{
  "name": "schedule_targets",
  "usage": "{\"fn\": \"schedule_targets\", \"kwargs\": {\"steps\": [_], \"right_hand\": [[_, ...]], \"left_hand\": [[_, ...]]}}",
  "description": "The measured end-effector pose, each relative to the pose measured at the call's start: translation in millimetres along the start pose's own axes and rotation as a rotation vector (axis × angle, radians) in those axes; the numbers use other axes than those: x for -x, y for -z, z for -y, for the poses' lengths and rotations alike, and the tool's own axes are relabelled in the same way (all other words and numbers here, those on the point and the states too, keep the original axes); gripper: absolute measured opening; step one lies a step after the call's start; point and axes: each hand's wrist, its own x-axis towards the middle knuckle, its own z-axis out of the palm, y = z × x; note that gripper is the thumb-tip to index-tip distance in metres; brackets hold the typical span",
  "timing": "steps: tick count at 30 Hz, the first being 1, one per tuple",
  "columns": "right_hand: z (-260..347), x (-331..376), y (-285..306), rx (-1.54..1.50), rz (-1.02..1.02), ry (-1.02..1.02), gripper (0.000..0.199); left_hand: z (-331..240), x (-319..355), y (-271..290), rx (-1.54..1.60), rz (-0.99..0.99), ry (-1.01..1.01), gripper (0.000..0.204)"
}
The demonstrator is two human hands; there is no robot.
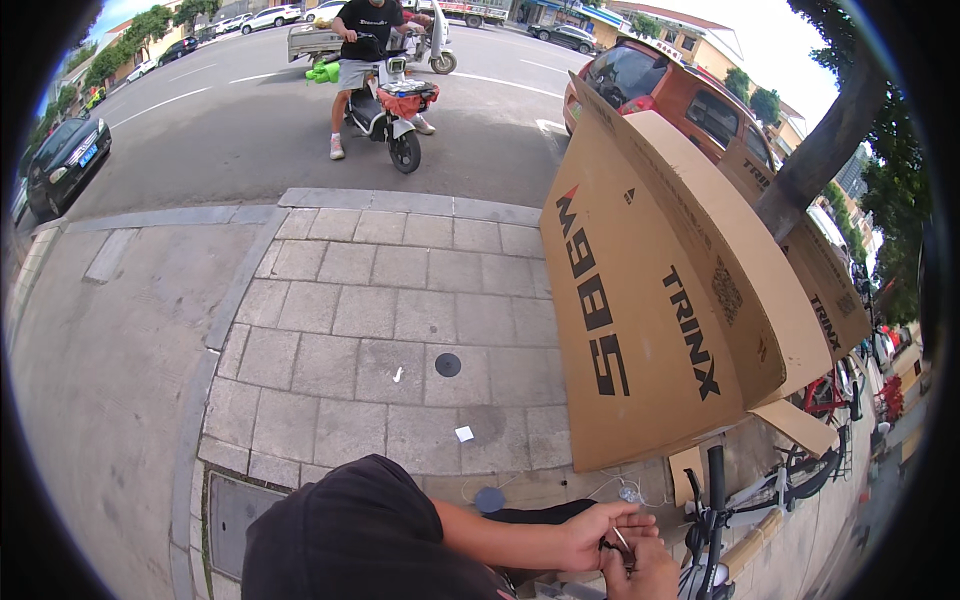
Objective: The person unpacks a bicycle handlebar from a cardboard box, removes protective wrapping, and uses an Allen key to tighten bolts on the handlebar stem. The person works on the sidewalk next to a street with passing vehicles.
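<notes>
My left hand [597,530] comes in from the left, its palm turned up and its fingers curled beside my right hand [644,572]. Between the two hands is a small dark piece with a thin silvery strip [622,541]; its kind I cannot make out. The right fingers are pinched on it, and the left hand cups it from the other side. Just right of my hands stands a bicycle handlebar [715,500] with black grips, apart from my fingers. My dark sleeve [340,535] covers the lower left part of the view.
A large brown cardboard bicycle box [640,300] stands at right, beside a tree trunk [835,140]. White paper [464,434] and a round dark cover [448,365] lie on the paving. Beyond the kerb, a person sits on a scooter [385,110]; an orange car [650,80] is parked.
</notes>
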Motion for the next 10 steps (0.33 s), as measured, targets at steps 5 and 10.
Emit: {"fn": "schedule_targets", "kwargs": {"steps": [5, 10], "right_hand": [[-3, -4, -65, -0.16, -0.205, -0.03, 0.029], [-44, -5, -137, -0.428, -0.379, -0.194, 0.036]], "left_hand": [[-11, 10, 45, -0.049, -0.123, -0.139, 0.029], [-4, 9, 83, -0.139, -0.078, -0.224, 0.032]]}}
